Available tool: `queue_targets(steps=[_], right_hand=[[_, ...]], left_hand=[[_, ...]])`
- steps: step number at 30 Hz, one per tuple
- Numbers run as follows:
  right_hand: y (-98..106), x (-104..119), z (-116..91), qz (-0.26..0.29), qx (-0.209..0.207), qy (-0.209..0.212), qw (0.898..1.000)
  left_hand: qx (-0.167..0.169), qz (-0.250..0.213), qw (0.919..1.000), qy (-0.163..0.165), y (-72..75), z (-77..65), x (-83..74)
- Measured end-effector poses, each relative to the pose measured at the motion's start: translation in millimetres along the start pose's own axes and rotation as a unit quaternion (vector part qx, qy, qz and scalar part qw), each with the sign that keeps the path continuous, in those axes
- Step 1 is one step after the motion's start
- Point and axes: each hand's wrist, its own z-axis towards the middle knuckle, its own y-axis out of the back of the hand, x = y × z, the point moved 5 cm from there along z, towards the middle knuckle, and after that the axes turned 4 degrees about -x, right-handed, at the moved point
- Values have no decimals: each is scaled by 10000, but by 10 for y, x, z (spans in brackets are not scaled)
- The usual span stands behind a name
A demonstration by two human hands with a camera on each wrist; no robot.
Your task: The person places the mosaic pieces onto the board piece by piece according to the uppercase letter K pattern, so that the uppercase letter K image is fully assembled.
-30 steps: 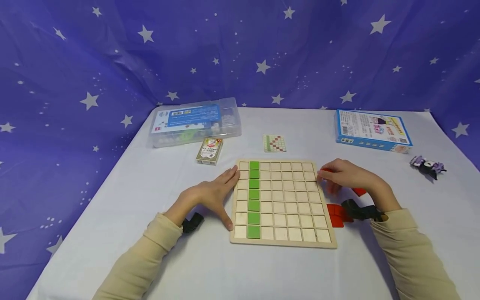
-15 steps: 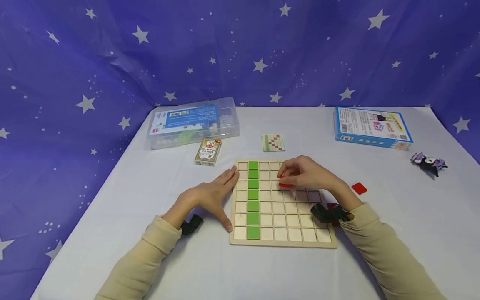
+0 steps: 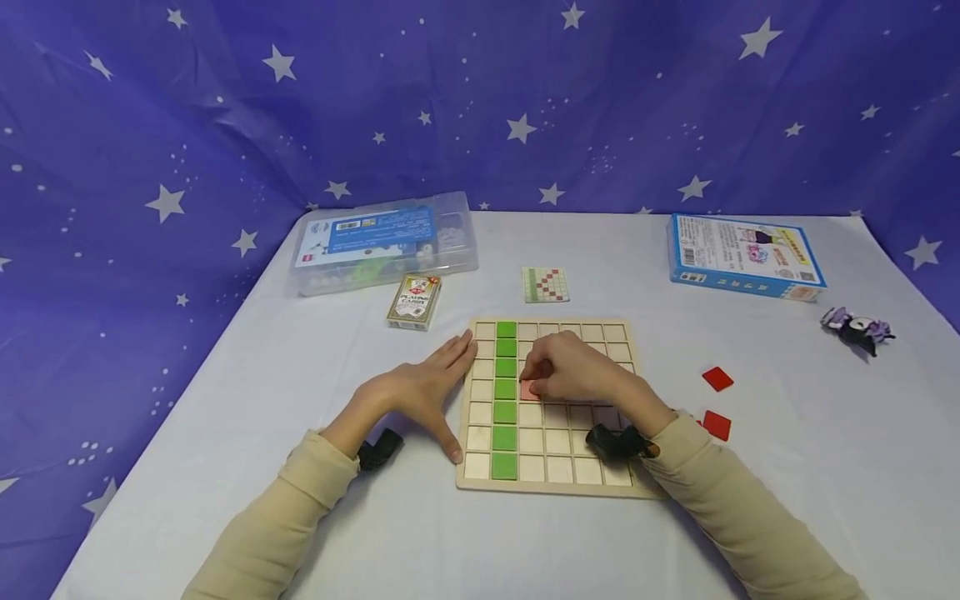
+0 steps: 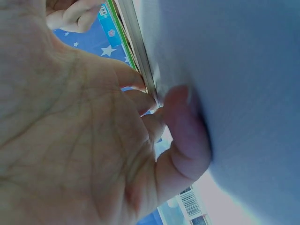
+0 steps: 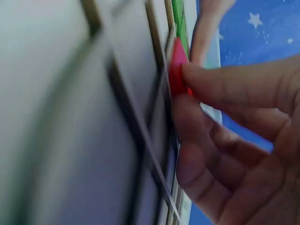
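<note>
A wooden grid board (image 3: 555,489) lies on the table, its second column filled with green square tiles (image 3: 506,389). My left hand (image 3: 423,396) rests along the board's left edge, thumb and fingers spread; the left wrist view shows its palm (image 4: 79,126) beside the rim. Over the board, my right hand (image 3: 573,367) pinches a red square tile (image 3: 529,390) at the third column, right beside the green ones. In the right wrist view thumb and finger are on this red tile (image 5: 176,75), low at the grid. The right hand hides several cells.
Loose red tiles (image 3: 717,378) lie right of the board, some partly behind the right sleeve. Behind the board sit a small pattern card (image 3: 546,285), a playing card box (image 3: 415,302), a clear plastic case (image 3: 386,242) and a blue box (image 3: 746,254). A black-purple trinket (image 3: 857,328) lies far right.
My right hand has moved left from beside the board's right edge to the third column, carrying red. The loose red tiles at right are more exposed. My left hand has stayed in place.
</note>
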Motion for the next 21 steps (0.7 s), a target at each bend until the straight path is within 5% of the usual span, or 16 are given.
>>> queue_targets(steps=[15, 21], right_hand=[[-123, 220, -45, -1158, 94, 174, 9931], [-54, 149, -50, -965, -145, 71, 9952]], left_hand=[[27, -63, 10000, 15, -20, -27, -24], [-54, -96, 9999, 32, -5, -25, -25]])
